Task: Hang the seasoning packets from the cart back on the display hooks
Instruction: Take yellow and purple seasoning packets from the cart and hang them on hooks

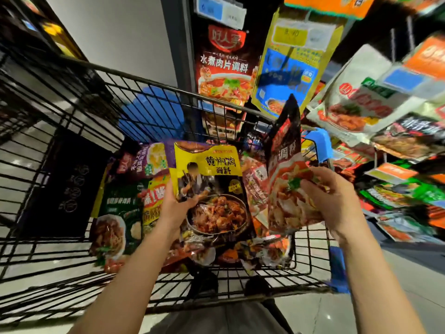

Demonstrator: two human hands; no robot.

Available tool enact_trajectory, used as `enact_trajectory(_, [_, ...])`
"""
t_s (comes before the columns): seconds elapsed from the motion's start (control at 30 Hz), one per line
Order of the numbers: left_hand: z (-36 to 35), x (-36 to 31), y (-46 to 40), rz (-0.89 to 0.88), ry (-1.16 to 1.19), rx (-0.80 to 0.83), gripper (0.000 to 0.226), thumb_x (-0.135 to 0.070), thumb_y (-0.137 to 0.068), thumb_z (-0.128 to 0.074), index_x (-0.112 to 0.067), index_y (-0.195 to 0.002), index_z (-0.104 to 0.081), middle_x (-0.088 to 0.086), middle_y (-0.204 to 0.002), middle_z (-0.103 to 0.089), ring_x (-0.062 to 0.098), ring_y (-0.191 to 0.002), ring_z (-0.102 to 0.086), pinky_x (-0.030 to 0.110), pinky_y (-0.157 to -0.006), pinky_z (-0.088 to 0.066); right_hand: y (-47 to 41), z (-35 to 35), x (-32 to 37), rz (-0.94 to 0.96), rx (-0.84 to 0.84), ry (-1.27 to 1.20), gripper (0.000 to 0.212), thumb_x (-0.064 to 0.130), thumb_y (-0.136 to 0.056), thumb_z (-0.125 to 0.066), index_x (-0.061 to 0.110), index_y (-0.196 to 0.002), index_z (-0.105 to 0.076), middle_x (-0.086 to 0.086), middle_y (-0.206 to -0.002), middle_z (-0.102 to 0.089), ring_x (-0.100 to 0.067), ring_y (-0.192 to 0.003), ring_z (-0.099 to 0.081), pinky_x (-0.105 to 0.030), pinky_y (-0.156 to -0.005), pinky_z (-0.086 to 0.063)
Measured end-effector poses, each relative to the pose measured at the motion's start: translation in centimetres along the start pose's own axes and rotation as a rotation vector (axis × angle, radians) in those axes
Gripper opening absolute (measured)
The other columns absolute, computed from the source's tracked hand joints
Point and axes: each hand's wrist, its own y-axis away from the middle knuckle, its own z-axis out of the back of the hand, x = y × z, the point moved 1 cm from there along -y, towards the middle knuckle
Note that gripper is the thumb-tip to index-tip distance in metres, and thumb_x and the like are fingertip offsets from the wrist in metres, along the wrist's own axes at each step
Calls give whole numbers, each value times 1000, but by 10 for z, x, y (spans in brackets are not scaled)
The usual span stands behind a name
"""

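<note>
Both hands loaded: left hand (172, 208) grips yellow packet (212, 186), right hand (337, 201) red packet (286, 174). Find each hang hole, thread squarely onto hook.

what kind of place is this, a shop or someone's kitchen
Most likely a supermarket aisle. Printed seasoning packets hang in rows beneath blue and yellow price tags, and a black wire shopping cart below holds more packets, one in each hand.

Dim aisle, bright pkts, edges blurred, wide-angle warp
</note>
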Motion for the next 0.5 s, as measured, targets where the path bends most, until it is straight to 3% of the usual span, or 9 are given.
enact_trajectory(0.07, [-20, 13, -2, 100, 105, 79, 74, -3, -81, -77, -31, -139, -40, 4, -149, -46, 30, -133, -48, 58, -106, -42, 11, 0, 1, -31, 8, -194, 21, 13, -88, -70, 33, -94, -69, 8, -90, -72, -19, -90, -68, -34, -74, -54])
enact_trajectory(0.13, [-38, 25, -1, 185, 121, 108, 94, -4, -84, -76, -35, -153, -20, -7, -150, -35, 24, -135, -42, 52, -111, -37, 15, -6, -14, -110, -12, -347, 18, 8, -91, -65, 24, -100, -66, 6, -87, -72, -15, -77, -67, -27, -57, -53])
enact_trajectory(0.17, [-44, 31, -1, 198, 120, 106, 92, 3, -89, -67, -32, -155, -14, -9, -142, -36, 21, -130, -44, 47, -110, -39, 13, -11, -29, -144, -23, -332, 17, 6, -93, -62, 21, -101, -65, 4, -88, -71, -16, -75, -65, -25, -55, -51])
enact_trajectory(0.23, [-49, 44, -2, 207, 115, 103, 82, 13, -92, -55, -37, -149, -22, -3, -139, -45, 24, -120, -52, 47, -103, -44, 11, -27, -64, -224, -8, -244, 20, 4, -92, -62, 20, -104, -64, 0, -97, -69, -17, -85, -63, -23, -65, -49])
enact_trajectory(0.3, [-47, 49, -3, 210, 98, 77, 75, 15, -92, -50, -44, -132, -27, 4, -136, -54, 26, -114, -57, 45, -100, -47, 12, -43, -100, -345, 55, -154, 23, 1, -92, -62, 17, -109, -62, 3, -96, -65, -17, -88, -60, -16, -63, -47])
enact_trajectory(0.37, [-44, 49, -6, 227, 106, 69, 75, 11, -95, -48, -47, -132, -20, 2, -129, -55, 22, -109, -58, 39, -94, -48, 16, -58, -136, -423, 121, -34, 25, 4, -92, -64, 17, -113, -61, 1, -99, -67, -20, -92, -61, -19, -68, -47])
enact_trajectory(0.4, [-43, 47, -7, 265, 126, 76, 74, 6, -97, -49, -48, -138, -20, 2, -131, -55, 23, -112, -57, 41, -97, -46, 18, -63, -146, -443, 149, 24, 28, 15, -89, -69, 19, -115, -60, -1, -105, -69, -22, -99, -63, -24, -77, -48])
enact_trajectory(0.5, [-43, 52, -9, 318, 113, 101, 64, -22, -98, -59, -43, -146, -24, -3, -140, -50, 21, -126, -49, 46, -104, -42, 12, -63, -160, -455, 199, 55, 76, 70, -59, -78, 34, -122, -58, 9, -111, -71, -16, -105, -66, -35, -91, -50])
